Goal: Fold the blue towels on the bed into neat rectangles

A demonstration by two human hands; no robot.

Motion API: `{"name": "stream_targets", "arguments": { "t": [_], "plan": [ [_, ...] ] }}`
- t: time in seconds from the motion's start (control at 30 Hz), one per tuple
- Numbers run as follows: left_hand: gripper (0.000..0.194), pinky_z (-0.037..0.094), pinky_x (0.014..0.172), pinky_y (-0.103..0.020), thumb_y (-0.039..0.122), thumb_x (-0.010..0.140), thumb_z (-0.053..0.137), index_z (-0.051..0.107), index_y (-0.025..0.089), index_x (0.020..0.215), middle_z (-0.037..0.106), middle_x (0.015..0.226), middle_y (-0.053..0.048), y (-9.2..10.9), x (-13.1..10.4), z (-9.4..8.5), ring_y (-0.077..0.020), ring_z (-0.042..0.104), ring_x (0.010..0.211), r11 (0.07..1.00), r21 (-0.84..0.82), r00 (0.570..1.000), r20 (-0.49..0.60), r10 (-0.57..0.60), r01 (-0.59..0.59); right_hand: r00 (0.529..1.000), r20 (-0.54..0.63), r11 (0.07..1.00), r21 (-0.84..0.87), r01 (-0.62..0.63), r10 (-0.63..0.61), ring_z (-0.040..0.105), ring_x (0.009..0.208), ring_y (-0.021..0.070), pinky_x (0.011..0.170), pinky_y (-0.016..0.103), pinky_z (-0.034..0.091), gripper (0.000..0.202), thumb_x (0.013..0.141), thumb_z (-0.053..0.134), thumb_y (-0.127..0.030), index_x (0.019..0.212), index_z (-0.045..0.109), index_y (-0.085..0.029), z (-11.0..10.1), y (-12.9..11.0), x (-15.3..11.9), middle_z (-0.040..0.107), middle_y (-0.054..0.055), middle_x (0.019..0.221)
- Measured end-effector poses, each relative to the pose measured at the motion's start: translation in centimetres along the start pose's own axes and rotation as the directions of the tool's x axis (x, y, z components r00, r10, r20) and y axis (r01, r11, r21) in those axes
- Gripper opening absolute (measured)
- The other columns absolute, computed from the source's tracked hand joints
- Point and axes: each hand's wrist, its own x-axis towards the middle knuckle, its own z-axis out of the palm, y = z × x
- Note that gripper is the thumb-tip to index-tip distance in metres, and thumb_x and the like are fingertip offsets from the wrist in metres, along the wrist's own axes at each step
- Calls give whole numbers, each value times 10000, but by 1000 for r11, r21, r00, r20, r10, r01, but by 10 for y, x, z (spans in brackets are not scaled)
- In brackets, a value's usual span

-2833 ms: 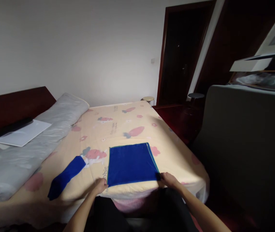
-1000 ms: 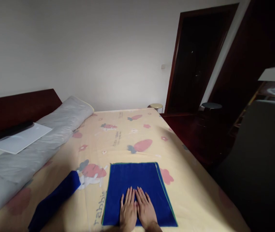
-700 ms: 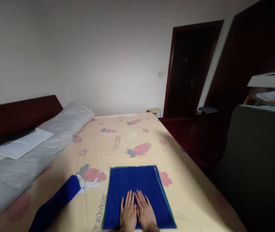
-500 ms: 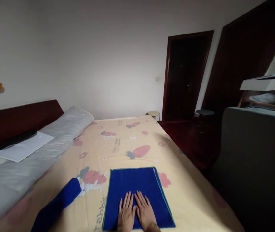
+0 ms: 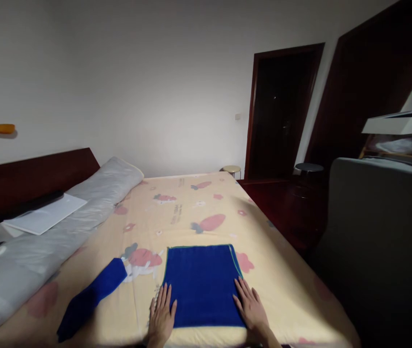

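A blue cloth (image 5: pixel 204 285) with green edging lies flat on the bed, roughly square. My left hand (image 5: pixel 162 314) rests palm down over its left edge near the front corner, fingers stretched forward. On the opposite edge, my right hand (image 5: pixel 251 304) lies flat with its fingers apart, partly on the cloth and partly on the sheet. Neither hand grips anything. To the left, a second, narrow piece of blue cloth (image 5: pixel 93 297) lies slantwise on the sheet.
The bed (image 5: pixel 177 227) has a yellow sheet printed with carrots and rabbits. A grey rolled quilt (image 5: pixel 82 227) runs along the left, with a white flat board (image 5: pixel 48 212) on it. A dark chair back (image 5: pixel 383 232) stands at the right; two stools stand farther off.
My hands have moved apart, from the middle of the blue cloth out to its left and right edges. The view has shifted slightly left.
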Motion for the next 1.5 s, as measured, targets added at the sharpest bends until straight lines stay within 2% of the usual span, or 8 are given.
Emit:
{"name": "stream_targets", "arguments": {
  "t": [0.2,0.43,0.57,0.67,0.83,1.2,1.3,1.5],
  "plan": [
    [577,135,1162,-442,455,942,238,230,246,1480,173,1557,-4,1,-2,-2,-187,169,1436,1000,21,1000,-5,2,-1,999,-48,1000,-19,-6,5,257,1403,254,1128,511,225,591,948,270,-521,1447,352,-215,-6,-21,6,280,74,1525],
    [568,142,1161,-447,440,945,245,240,246,1479,192,1558,-17,2,-3,-4,-193,165,1437,1000,9,1000,-5,-3,3,994,58,989,123,86,-93,216,1416,237,1140,479,205,607,958,217,-550,1464,305,-226,-14,-103,19,241,59,1535],
    [567,160,1159,-454,434,946,250,230,241,1480,197,1556,-15,1,-3,-4,-193,177,1434,1000,-11,1000,5,-4,4,982,91,966,216,144,-166,204,1419,229,1142,465,202,597,963,197,-544,1474,274,-244,-3,-146,18,209,47,1542],
    [564,167,1158,-456,438,947,249,233,248,1478,198,1555,-12,0,-2,-2,-196,194,1430,1000,-10,1000,1,5,-5,972,126,957,240,163,-197,199,1421,226,1143,460,205,591,963,197,-537,1472,277,-248,7,-161,16,214,44,1542],
    [561,173,1158,-458,434,944,264,246,251,1474,218,1552,-11,0,-1,2,-200,202,1428,1000,-4,1000,-12,-5,5,970,140,966,192,171,-200,192,1424,227,1146,468,189,582,959,221,-537,1464,296,-256,13,-141,23,208,39,1547],
    [550,163,1147,-511,408,936,288,295,245,1462,236,1543,-31,3,-1,4,-241,209,1426,1000,6,999,-40,-14,14,998,-48,999,-9,49,-49,256,1405,237,1124,477,227,578,945,282,-515,1441,362,-230,11,-20,37,322,60,1516],
    [541,155,1130,-567,363,935,297,310,221,1456,255,1533,-66,20,0,8,-275,215,1422,1000,1,997,-81,17,-17,997,-72,999,-19,41,-42,251,1407,230,1125,480,223,570,947,276,-504,1445,355,-237,14,-12,35,330,51,1515],
    [557,244,1147,-422,382,969,268,98,278,1489,185,1559,4,87,1,18,-195,195,1429,925,-169,940,-82,332,-341,998,-63,999,-7,31,-31,256,1405,229,1126,471,220,563,954,270,-491,1449,345,-232,5,-20,33,312,50,1519]
  ]
}}
